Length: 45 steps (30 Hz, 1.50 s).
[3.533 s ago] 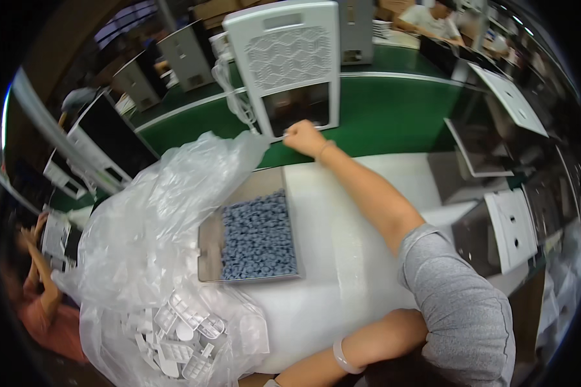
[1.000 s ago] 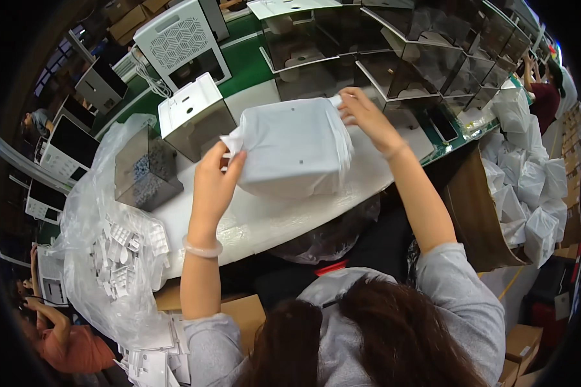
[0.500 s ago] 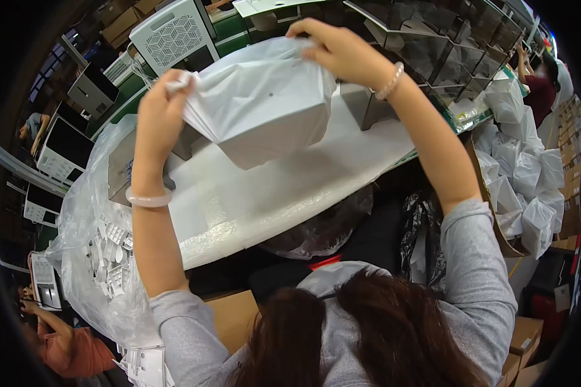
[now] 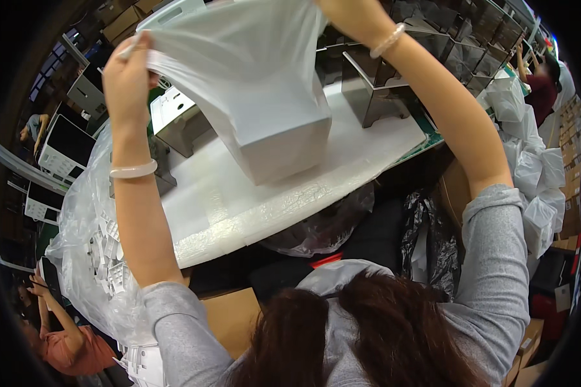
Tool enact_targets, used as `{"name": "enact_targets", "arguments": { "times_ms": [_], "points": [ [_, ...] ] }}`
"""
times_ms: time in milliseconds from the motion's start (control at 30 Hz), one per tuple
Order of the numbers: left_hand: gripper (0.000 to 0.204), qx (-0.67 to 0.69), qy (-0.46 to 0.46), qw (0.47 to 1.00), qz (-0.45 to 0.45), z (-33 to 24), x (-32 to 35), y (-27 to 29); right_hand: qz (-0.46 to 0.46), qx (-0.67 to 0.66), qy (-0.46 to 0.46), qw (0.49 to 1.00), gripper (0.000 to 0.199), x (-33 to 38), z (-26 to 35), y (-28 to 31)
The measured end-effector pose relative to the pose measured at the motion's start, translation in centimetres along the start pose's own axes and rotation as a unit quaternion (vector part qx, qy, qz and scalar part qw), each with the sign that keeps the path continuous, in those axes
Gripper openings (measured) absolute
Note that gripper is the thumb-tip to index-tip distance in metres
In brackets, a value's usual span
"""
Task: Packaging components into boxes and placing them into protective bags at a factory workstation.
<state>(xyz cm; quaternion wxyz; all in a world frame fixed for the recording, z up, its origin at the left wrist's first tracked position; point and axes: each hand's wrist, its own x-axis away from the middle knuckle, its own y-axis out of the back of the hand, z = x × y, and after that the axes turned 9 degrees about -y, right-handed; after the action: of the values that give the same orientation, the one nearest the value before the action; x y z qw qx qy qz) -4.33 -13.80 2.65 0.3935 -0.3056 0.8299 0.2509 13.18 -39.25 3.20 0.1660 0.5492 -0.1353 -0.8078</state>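
Observation:
A white plastic bag (image 4: 245, 64) is drawn up taut around a pale box-shaped piece (image 4: 287, 151), which stands on the white padded tabletop (image 4: 200, 219). My left hand (image 4: 128, 80) is closed on the bag's upper left edge, bunching the film between thumb and fingers. Up at the right, my right hand (image 4: 355, 18) is blurred and its fingertips are cut off by the top of the picture. The bag's other upper corner stretches tight toward it.
Dark grey angular housings (image 4: 371, 90) stand at the table's back right. Left of the bag is a white-topped housing (image 4: 174, 116). Clear plastic with small white parts (image 4: 106, 251) lies at the left. Wrapped white packages (image 4: 539, 226) are piled at the right. Other people work at both sides.
Both hands have moved up and apart, the left one leftward. The bag's film is pulled higher, and the wrapped piece now sits more upright and slightly nearer me.

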Motion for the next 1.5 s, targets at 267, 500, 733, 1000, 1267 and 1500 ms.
{"name": "enact_targets", "arguments": {
  "times_ms": [267,500,733,1000,1267,1500],
  "points": [
    [0.033,0.140,-0.160,0.976,-0.037,-4.2,0.1,-1.9,-0.093,-0.195,-0.173,0.961,0.019,-2.5,6.2,2.1],
    [0.076,0.162,-0.227,0.944,0.175,-8.8,7.4,-6.1,0.101,-0.376,-0.109,0.914,0.057,4.2,11.2,2.1],
    [0.048,-0.221,-0.194,0.954,0.054,-6.2,15.2,-8.1,-0.054,-0.769,-0.205,0.603,0.043,16.7,10.2,2.6],
    [0.071,0.181,0.262,0.917,0.241,-9.8,23.1,-12.9,0.008,-0.157,-0.289,0.944,0.037,28.3,12.7,0.0],
    [0.034,0.340,0.327,0.800,0.371,-8.4,24.7,-16.9,0.009,-0.327,-0.635,0.700,0.029,48.0,10.1,14.7],
    [0.013,0.267,0.355,0.839,0.314,-6.2,24.6,-12.3,0.111,0.301,-0.739,0.592,0.025,61.8,3.0,6.3]
  ]
}}
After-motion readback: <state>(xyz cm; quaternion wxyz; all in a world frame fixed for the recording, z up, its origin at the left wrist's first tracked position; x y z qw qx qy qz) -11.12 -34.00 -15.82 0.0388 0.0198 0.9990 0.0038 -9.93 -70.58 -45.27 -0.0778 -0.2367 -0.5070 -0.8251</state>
